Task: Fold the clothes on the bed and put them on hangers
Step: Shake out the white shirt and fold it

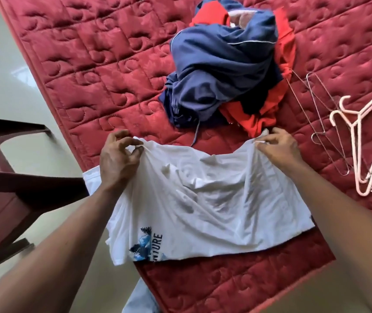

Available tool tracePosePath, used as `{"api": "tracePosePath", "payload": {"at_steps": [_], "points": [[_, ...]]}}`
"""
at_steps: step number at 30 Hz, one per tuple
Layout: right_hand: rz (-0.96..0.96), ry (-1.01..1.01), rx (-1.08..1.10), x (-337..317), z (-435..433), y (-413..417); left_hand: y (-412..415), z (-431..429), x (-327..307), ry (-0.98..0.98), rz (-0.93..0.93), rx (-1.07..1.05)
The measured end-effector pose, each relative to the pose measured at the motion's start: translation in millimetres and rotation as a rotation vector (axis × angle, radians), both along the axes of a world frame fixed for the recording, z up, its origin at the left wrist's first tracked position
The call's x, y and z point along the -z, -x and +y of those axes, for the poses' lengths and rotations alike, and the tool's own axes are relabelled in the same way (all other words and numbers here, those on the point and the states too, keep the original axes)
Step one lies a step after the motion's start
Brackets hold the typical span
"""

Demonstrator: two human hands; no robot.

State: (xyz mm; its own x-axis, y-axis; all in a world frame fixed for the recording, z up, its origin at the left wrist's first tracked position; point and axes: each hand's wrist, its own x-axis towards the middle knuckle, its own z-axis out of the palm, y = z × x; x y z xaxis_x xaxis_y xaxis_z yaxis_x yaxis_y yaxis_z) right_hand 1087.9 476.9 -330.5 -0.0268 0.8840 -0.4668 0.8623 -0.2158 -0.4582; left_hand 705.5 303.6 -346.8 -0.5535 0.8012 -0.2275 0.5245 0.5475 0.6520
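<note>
White T-shirt (203, 199) lies at lower centre on the red bed (90, 64); left hand (119, 159) and right hand (280, 147) each pinch its far edge. Beyond, a blue-and-red clothes pile (225, 64); at right, pink hangers (361, 136) and apparently wire hangers (323, 123).

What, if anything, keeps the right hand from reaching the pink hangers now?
Probably reachable, yes, once it lets go. The right hand pinches the white shirt, so it is busy. The pink hangers lie on the bed to its right, with only thin wire hangers between them.
</note>
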Motion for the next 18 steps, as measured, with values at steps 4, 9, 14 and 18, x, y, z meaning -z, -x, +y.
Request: {"api": "tracePosePath", "payload": {"at_steps": [4, 9, 14, 18], "points": [[-0.051, 0.041, -0.034, -10, 16, 2, 13, 11, 2, 0.028, -0.049, 0.073], [-0.161, -0.015, -0.07, -23, 24, -5, 23, 12, 1, 0.059, -0.2, 0.048], [0.063, 0.032, 0.09, -34, 21, -25, 30, -6, -6, 0.044, -0.411, -0.069], [0.248, 0.109, 0.173, -44, 16, -37, 37, -24, -19, 0.113, -0.321, -0.035]]}}
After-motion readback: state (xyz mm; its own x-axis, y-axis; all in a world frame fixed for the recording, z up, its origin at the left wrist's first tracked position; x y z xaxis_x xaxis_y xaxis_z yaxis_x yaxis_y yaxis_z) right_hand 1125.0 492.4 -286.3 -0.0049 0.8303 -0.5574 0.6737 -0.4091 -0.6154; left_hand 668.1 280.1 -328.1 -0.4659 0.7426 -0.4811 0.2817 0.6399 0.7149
